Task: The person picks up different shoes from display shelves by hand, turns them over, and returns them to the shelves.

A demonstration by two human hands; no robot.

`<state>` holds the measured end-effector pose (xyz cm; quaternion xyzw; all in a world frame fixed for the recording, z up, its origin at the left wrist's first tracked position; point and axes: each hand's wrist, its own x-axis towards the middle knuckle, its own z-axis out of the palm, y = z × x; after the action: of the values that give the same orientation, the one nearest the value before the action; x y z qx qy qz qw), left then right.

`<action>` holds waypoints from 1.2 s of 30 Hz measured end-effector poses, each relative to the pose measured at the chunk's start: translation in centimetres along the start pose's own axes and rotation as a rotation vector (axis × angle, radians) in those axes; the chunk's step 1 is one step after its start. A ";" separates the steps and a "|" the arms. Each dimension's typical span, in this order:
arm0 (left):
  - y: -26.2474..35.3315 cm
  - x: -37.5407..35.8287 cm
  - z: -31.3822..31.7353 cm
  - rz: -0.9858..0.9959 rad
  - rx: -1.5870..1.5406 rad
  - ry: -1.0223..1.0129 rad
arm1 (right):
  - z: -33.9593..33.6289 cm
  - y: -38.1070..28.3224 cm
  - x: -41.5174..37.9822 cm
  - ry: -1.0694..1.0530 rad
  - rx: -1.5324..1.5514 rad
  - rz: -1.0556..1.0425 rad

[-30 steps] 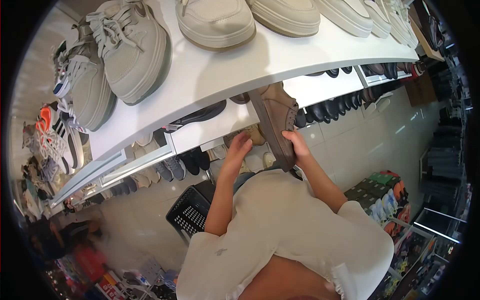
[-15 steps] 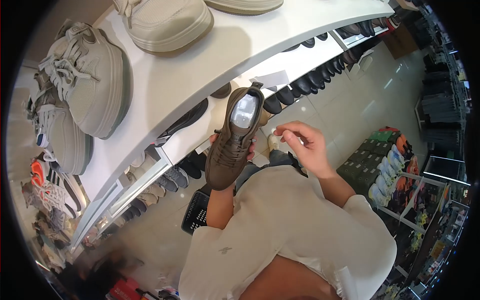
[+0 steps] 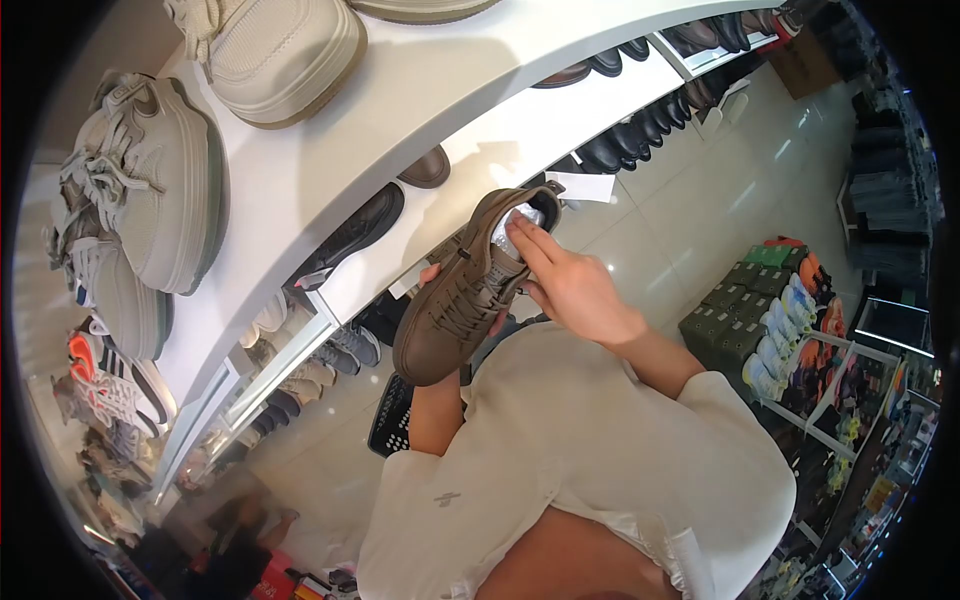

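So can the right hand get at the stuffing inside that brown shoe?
Probably yes: the right hand already has fingers at the open mouth of the brown shoe, on the pale stuffing, while the left hand holds it underneath.

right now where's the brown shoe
In the head view the brown shoe sits at centre frame, held from below by the left hand, just in front of the white shelf, with the right hand reaching into its opening.

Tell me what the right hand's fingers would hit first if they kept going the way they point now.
Probably the pale stuffing in the opening of the brown shoe. The right hand points its fingers up-left into that opening; they seem already at it, though depth is unclear.
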<state>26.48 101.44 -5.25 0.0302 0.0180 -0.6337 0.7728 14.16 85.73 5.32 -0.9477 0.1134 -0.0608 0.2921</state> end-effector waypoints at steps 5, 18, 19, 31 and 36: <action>-0.4 0.6 -0.2 -0.130 -0.045 -0.011 | -0.8 1.6 0.3 0.140 0.021 -0.060; -0.5 1.7 -0.2 0.008 0.121 0.181 | 2.9 3.4 -1.0 0.347 0.404 0.146; -0.7 2.1 -0.4 0.078 0.200 0.297 | 3.8 3.7 -1.5 0.413 0.528 0.188; -0.7 5.5 -4.7 0.174 0.303 0.319 | 8.0 6.4 -4.1 -0.292 1.157 0.564; -0.4 5.6 -6.0 0.110 0.439 0.361 | 8.7 7.0 -3.9 -0.188 1.417 0.742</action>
<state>27.30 96.27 -11.60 0.3099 0.0159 -0.5639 0.7653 10.74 85.78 -5.97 -0.4389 0.3301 0.0627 0.8333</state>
